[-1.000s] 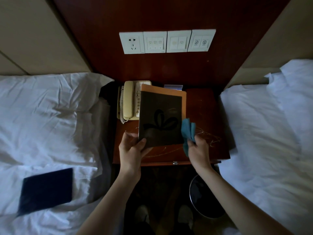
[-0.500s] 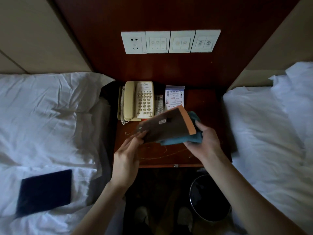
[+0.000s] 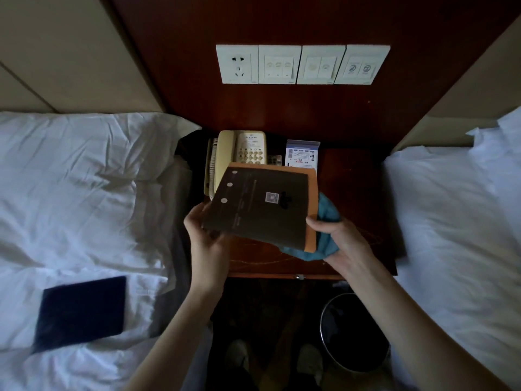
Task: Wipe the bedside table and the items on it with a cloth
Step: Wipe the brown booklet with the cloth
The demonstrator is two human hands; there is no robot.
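Note:
I hold a dark booklet (image 3: 262, 204) with an orange border above the wooden bedside table (image 3: 349, 193), its back cover facing up. My left hand (image 3: 207, 241) grips its left edge. My right hand (image 3: 342, 244) pinches its right edge and also holds a teal cloth (image 3: 324, 230) bunched under the booklet. At the table's back stand a cream telephone (image 3: 239, 149), a small remote (image 3: 275, 160) and a printed card (image 3: 302, 153).
White beds flank the table, the left one (image 3: 84, 193) bearing a dark blue folder (image 3: 80, 311), the right one (image 3: 456, 221) bare. A black waste bin (image 3: 355, 331) stands on the floor below the table's right front. A wall socket and switch panel (image 3: 303, 64) sits above.
The booklet has been turned over, from front cover with a leaf emblem to back cover facing up. The cloth moved from its right edge to underneath it, held in my right hand.

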